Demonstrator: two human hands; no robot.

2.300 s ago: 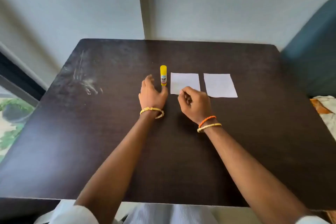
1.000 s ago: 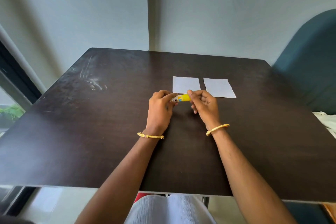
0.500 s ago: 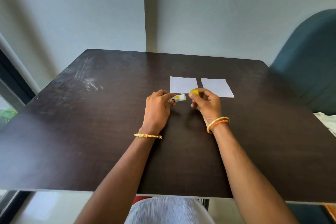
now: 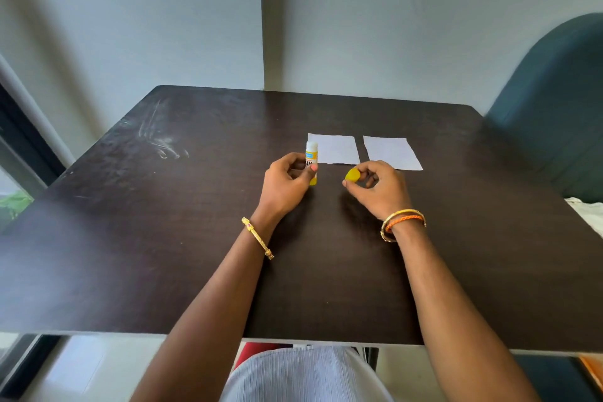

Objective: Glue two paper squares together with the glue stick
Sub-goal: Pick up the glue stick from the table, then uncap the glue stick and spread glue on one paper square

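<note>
Two white paper squares lie flat side by side on the dark table (image 4: 163, 238): the left square (image 4: 336, 148) and the right square (image 4: 390, 152), a narrow gap between them. My left hand (image 4: 287, 184) grips the glue stick (image 4: 311, 157) upright, its white uncapped tip pointing up just in front of the left square's near-left corner. The yellow cap (image 4: 353, 175) is pinched in the fingers of my right hand (image 4: 378, 189), a short way to the right of the stick and just in front of the right square.
A dark teal chair back (image 4: 554, 101) stands at the table's right side. Pale smears (image 4: 163, 143) mark the tabletop at the far left. Grey walls close off the far edge. A window frame (image 4: 19, 140) runs along the left.
The stick was picked up from beside the left square and held across both hands. The cap has come off; my hands moved apart and the stick is now turned upright.
</note>
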